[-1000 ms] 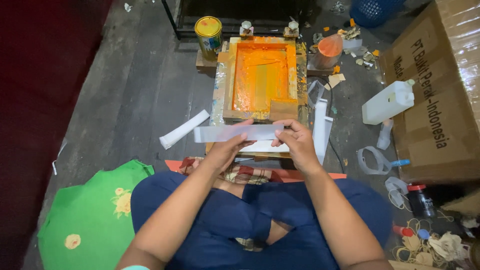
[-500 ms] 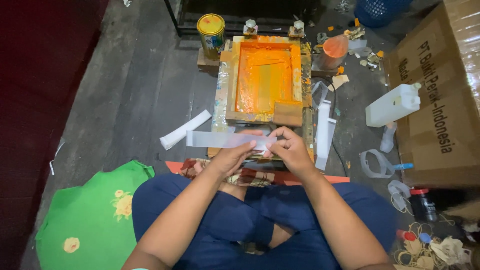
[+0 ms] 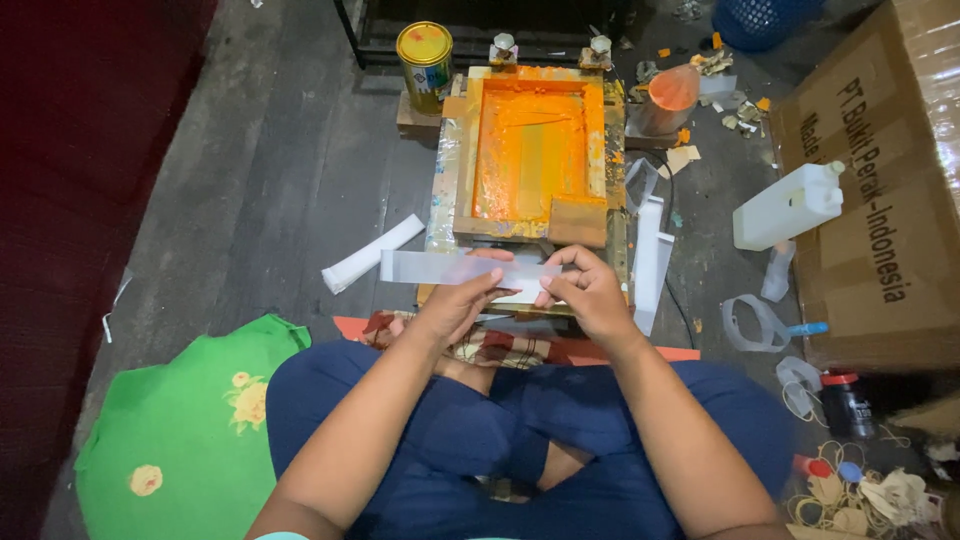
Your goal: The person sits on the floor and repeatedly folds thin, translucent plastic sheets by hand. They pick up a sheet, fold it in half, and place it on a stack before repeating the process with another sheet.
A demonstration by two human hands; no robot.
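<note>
I sit cross-legged on the floor in blue trousers. Both hands hold a long translucent plastic strip (image 3: 420,267) crosswise in front of me. My left hand (image 3: 455,300) grips it from below near its middle. My right hand (image 3: 585,290) pinches its right end with fingertips. Just beyond the hands stands a wooden screen-printing frame (image 3: 530,150) coated in orange ink, with a small wooden squeegee block (image 3: 577,222) at its near right corner.
A yellow-lidded tin (image 3: 425,55) and an orange cup (image 3: 668,95) flank the frame's far end. A rolled white strip (image 3: 372,254) lies left, more strips (image 3: 650,260) right. A white plastic jug (image 3: 790,205) and a cardboard box (image 3: 880,190) stand right. A green cloth (image 3: 180,430) lies left.
The strip has shifted left through my hands, so more of it sticks out past the left hand. My right hand has slid to its right end.
</note>
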